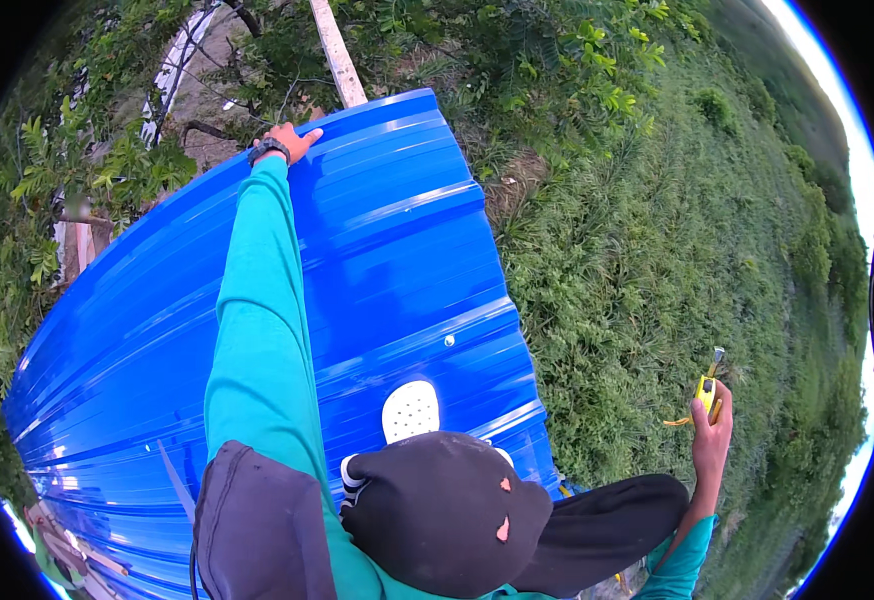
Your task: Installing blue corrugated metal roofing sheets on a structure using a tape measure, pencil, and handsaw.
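A blue ribbed metal roofing sheet (387, 260) spreads beneath me. My left hand (291, 141), with a dark watch at its wrist, grips the sheet's far edge; its thumb lies along the top and its fingertips are partly hidden over the edge. Out to the right, past the sheet and over the greenery, my right hand (714, 425) is closed around a yellow tape measure (706, 389). The metal end hook of the tape shows at the case's top, and a yellow strap dangles from its side.
A white clog (411, 410) is on my foot on the sheet, beside my bent, dark-trousered knee (447, 510). A wooden beam (338, 55) juts out beyond the far edge. Thick bushes and grass (637, 270) lie below on the right. Planks (77, 540) show at lower left.
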